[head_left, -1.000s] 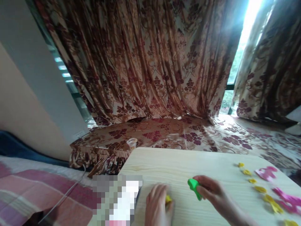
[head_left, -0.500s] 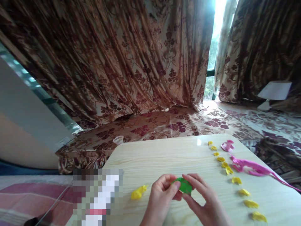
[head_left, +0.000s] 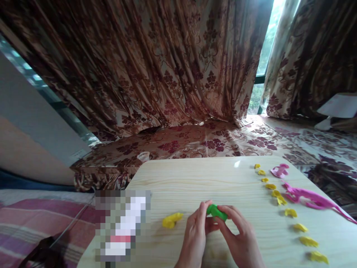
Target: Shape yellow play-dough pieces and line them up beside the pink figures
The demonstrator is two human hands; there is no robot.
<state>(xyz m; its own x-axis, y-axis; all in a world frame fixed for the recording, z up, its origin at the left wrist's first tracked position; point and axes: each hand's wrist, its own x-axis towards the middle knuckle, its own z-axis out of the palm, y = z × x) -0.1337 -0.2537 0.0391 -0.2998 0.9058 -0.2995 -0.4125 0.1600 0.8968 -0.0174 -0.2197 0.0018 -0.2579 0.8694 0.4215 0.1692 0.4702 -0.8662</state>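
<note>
A small bright green piece (head_left: 218, 213), folded and soft like modelling clay, is held above the table between both hands. My right hand (head_left: 237, 232) pinches its right end between thumb and fingers. My left hand (head_left: 196, 230) has closed fingers at the piece's left end; its thumb is partly hidden. Left of my hands lies a yellow lump (head_left: 172, 220) of similar stuff. Several small yellow pieces (head_left: 290, 212) form a curved row on the right.
The pale wooden table (head_left: 178, 178) also bears a long pink object (head_left: 306, 197) and a smaller pink piece (head_left: 280, 170) at the right. A blurred-out item (head_left: 125, 227) lies at the left edge. Behind are a clear cup (head_left: 144, 156), a curtain (head_left: 167, 74) and a white lamp (head_left: 338, 106).
The green piece has gone from a flat disc to a folded, bunched shape. My left thumb has come off its face. The view has shifted slightly, moving the table things rightward.
</note>
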